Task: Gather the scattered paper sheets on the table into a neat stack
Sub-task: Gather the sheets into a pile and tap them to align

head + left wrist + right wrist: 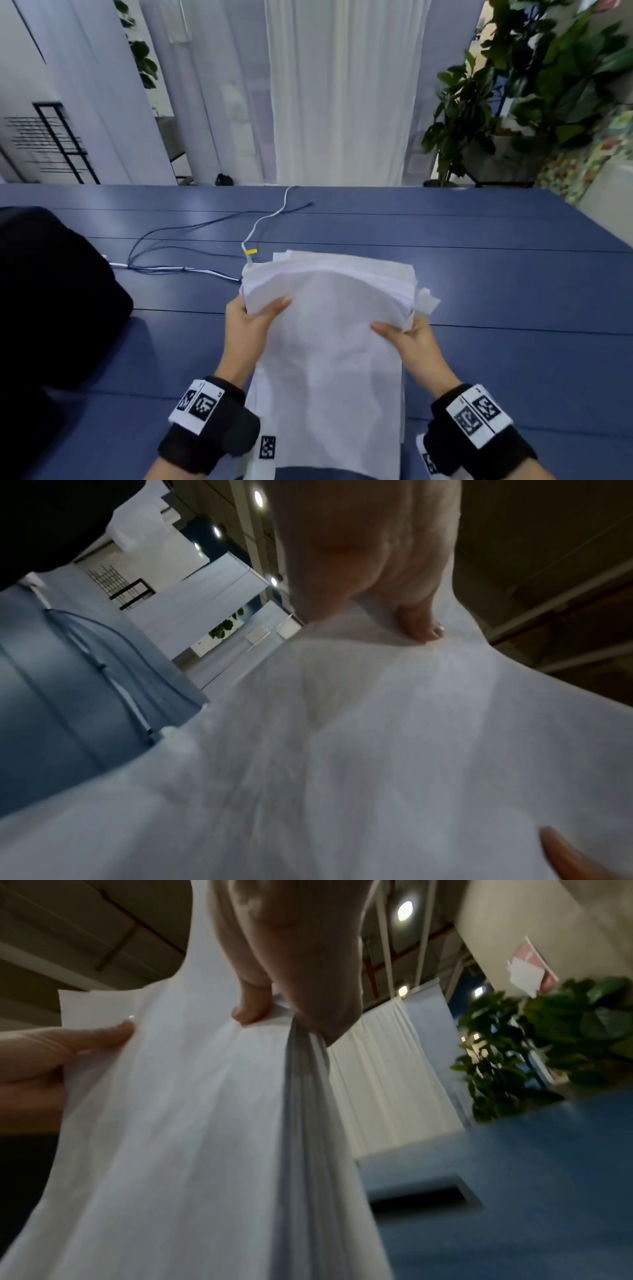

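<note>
A thick bundle of white paper sheets (329, 335) is held up on end above the blue table (496, 274), its top bowing away from me and its upper edges uneven. My left hand (251, 318) grips the bundle's left edge, thumb on the near face. My right hand (407, 337) grips the right edge the same way. In the left wrist view the sheets (377, 750) fill the frame under my left hand (394, 593). In the right wrist view my right hand (281, 1007) pinches the sheets' edge (205, 1123); the layered edges show.
White and blue cables (191, 240) lie on the table behind the bundle, one with a yellow tag (251, 252). A black bag-like object (51, 301) sits at the left. Potted plants (513, 102) stand beyond the far right corner, curtains behind.
</note>
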The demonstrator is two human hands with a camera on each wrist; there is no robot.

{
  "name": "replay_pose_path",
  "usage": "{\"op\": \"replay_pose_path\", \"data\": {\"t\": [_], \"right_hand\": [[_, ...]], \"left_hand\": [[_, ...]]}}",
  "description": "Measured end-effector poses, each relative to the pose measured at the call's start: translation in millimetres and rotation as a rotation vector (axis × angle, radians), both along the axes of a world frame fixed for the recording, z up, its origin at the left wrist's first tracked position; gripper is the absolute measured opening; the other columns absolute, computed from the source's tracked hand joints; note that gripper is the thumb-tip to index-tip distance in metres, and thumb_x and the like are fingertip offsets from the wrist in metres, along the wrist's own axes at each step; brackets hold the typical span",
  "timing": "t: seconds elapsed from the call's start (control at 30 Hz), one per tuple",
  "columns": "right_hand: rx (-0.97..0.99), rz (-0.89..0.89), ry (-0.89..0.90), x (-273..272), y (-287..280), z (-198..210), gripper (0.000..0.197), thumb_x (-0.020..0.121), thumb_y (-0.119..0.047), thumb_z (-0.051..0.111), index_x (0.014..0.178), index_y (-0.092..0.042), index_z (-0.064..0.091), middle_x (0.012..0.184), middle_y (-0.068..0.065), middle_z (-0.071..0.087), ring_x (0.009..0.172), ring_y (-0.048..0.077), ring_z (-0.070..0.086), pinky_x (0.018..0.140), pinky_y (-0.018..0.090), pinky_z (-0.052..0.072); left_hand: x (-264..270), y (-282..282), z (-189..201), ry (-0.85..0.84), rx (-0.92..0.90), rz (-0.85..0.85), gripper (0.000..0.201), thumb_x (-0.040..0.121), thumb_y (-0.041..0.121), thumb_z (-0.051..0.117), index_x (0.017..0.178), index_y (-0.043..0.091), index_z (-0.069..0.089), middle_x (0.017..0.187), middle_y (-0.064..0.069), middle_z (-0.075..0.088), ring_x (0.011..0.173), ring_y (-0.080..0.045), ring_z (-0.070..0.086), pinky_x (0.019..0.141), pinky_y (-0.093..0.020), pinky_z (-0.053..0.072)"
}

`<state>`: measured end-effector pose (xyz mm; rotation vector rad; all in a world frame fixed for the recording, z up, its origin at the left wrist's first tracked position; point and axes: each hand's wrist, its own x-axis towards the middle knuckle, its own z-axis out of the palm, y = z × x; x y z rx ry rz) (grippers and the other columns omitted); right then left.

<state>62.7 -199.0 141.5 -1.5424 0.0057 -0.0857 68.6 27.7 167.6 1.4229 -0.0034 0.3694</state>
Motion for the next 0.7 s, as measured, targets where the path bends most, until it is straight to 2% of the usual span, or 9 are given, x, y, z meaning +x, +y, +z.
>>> {"op": "replay_pose_path", "data": {"t": [0.13, 0.27, 0.37, 0.43, 0.5, 0.6, 0.63, 0.67, 0.7], "right_hand": [[0.024, -0.070, -0.108, 9.8, 2.0, 37.0, 0.026, 0.077, 0.007, 0.065, 0.082, -0.019, 0.067, 0.070, -0.013, 0.073, 0.068, 0.000, 0.068, 0.067, 0.016, 0.056], [0.134, -0.186, -0.127, 12.6, 0.2, 47.3, 0.022, 0.079, 0.007, 0.063, 0.079, -0.015, 0.065, 0.063, -0.015, 0.072, 0.061, 0.000, 0.067, 0.059, 0.015, 0.055], [0.304, -0.308, -0.058, 12.1, -7.6, 37.5, 0.019, 0.081, 0.007, 0.061, 0.088, -0.011, 0.064, 0.074, -0.009, 0.072, 0.066, 0.006, 0.068, 0.061, 0.018, 0.055], [0.444, -0.363, 0.060, 12.1, -16.7, 17.4, 0.024, 0.085, 0.003, 0.058, 0.107, -0.006, 0.061, 0.095, 0.001, 0.068, 0.080, 0.015, 0.066, 0.073, 0.027, 0.054], [0.533, -0.447, 0.238, 9.9, -25.0, -19.4, 0.037, 0.087, -0.001, 0.058, 0.123, -0.002, 0.053, 0.116, 0.009, 0.061, 0.100, 0.026, 0.060, 0.090, 0.038, 0.048], [0.521, -0.469, 0.506, -14.7, -21.1, -88.2, 0.034, 0.092, -0.008, 0.053, 0.124, 0.003, 0.051, 0.130, 0.013, 0.052, 0.112, 0.029, 0.053, 0.103, 0.042, 0.042], [0.499, -0.427, 0.575, -25.5, -14.7, -109.0, 0.027, 0.093, -0.007, 0.050, 0.118, 0.001, 0.054, 0.128, 0.014, 0.053, 0.107, 0.028, 0.053, 0.099, 0.038, 0.047], [0.446, -0.380, 0.657, -33.6, -10.7, -129.8, 0.023, 0.093, -0.004, 0.048, 0.114, -0.001, 0.056, 0.119, 0.016, 0.057, 0.098, 0.028, 0.054, 0.086, 0.031, 0.055], [0.424, -0.360, 0.735, -41.6, -7.3, -141.7, 0.023, 0.091, 0.000, 0.049, 0.114, -0.002, 0.056, 0.102, 0.016, 0.060, 0.086, 0.027, 0.055, 0.064, 0.027, 0.059]], "left_hand": [[15.6, 18.2, 15.8, -0.049, -0.003, -0.114, 0.017, 0.063, 0.006, 0.073, 0.078, 0.011, 0.066, 0.064, 0.013, 0.072, 0.061, 0.001, 0.064, 0.056, -0.014, 0.051], [24.2, 27.5, -35.0, 0.239, 0.252, -0.337, 0.021, 0.063, 0.010, 0.077, 0.082, 0.014, 0.070, 0.071, 0.012, 0.074, 0.075, -0.009, 0.066, 0.064, -0.016, 0.053], [22.0, 33.7, -68.9, 0.406, 0.334, -0.379, 0.025, 0.070, 0.006, 0.077, 0.093, 0.010, 0.069, 0.087, -0.001, 0.075, 0.076, -0.012, 0.068, 0.064, -0.015, 0.053], [18.4, 45.0, -87.5, 0.506, 0.122, -0.282, 0.019, 0.079, 0.001, 0.067, 0.098, 0.003, 0.064, 0.076, -0.004, 0.075, 0.062, -0.011, 0.068, 0.054, -0.019, 0.054], [9.9, 50.3, -106.8, 0.598, -0.176, -0.238, 0.017, 0.089, 0.014, 0.057, 0.103, 0.005, 0.059, 0.068, 0.000, 0.072, 0.056, -0.013, 0.065, 0.051, -0.023, 0.052], [-12.3, 36.8, -131.8, 0.734, -0.377, -0.344, 0.045, 0.090, 0.048, 0.042, 0.107, 0.015, 0.069, 0.097, -0.004, 0.072, 0.086, -0.023, 0.065, 0.069, -0.032, 0.051], [-19.9, 29.8, -139.3, 0.771, -0.411, -0.387, 0.048, 0.087, 0.050, 0.043, 0.102, 0.014, 0.072, 0.101, -0.008, 0.072, 0.090, -0.026, 0.066, 0.072, -0.034, 0.052], [-26.0, 21.7, -144.0, 0.822, -0.401, -0.410, 0.046, 0.083, 0.046, 0.050, 0.099, 0.010, 0.073, 0.101, -0.014, 0.072, 0.088, -0.027, 0.069, 0.074, -0.036, 0.053], [-27.4, 18.2, -153.2, 0.871, -0.364, -0.391, 0.044, 0.077, 0.038, 0.062, 0.102, 0.003, 0.071, 0.101, -0.018, 0.071, 0.086, -0.029, 0.069, 0.076, -0.037, 0.053]]}}
